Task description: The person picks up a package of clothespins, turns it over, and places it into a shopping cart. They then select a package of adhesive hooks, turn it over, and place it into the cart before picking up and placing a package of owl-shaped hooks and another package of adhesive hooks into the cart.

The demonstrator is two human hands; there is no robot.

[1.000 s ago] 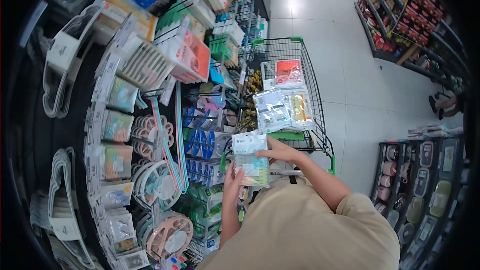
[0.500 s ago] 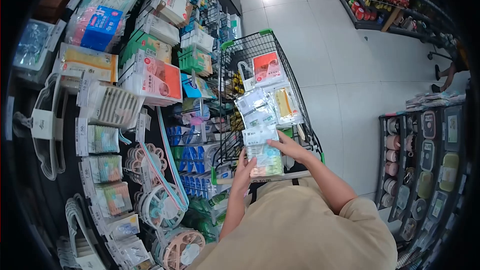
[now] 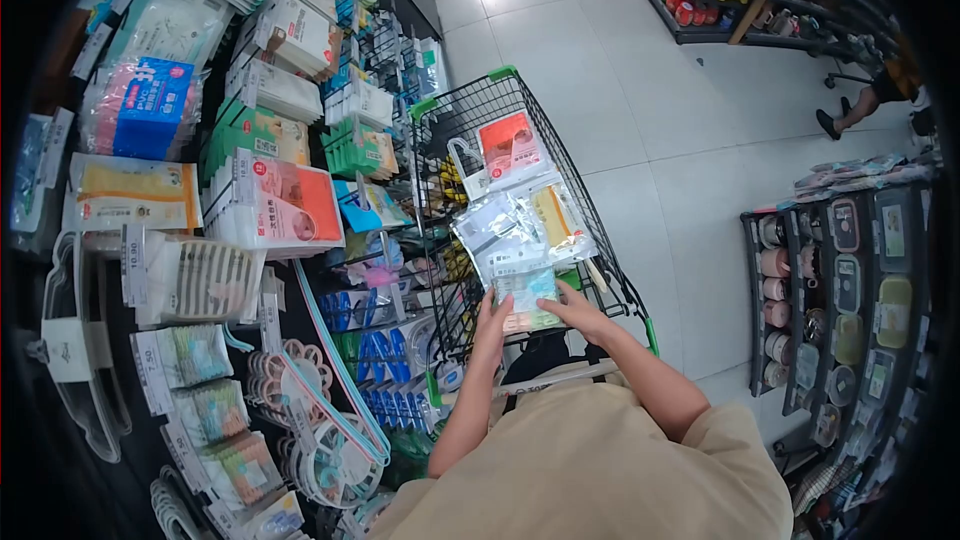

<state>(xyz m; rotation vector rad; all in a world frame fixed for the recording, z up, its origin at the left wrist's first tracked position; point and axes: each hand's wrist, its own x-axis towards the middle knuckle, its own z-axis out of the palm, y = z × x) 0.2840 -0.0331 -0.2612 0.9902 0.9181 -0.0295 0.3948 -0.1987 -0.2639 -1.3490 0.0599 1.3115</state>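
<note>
One packet (image 3: 528, 302) fore-and-aft, header (image 3: 518, 269) toward cart (image 3: 508, 73)

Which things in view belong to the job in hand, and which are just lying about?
In the job:
Clear packet with multicoloured contents, held by left hand and right hand
Green-cornered black wire cart
Red-and-white flat packet inside it

Just about:
Blue-labelled plastic packs, far left
Yellow-green lidded box, far right

The bare left hand (image 3: 492, 328) and bare right hand (image 3: 575, 312) are held close together, forearms converging forward, fingers bent, thumbs angled inward between them.
</note>
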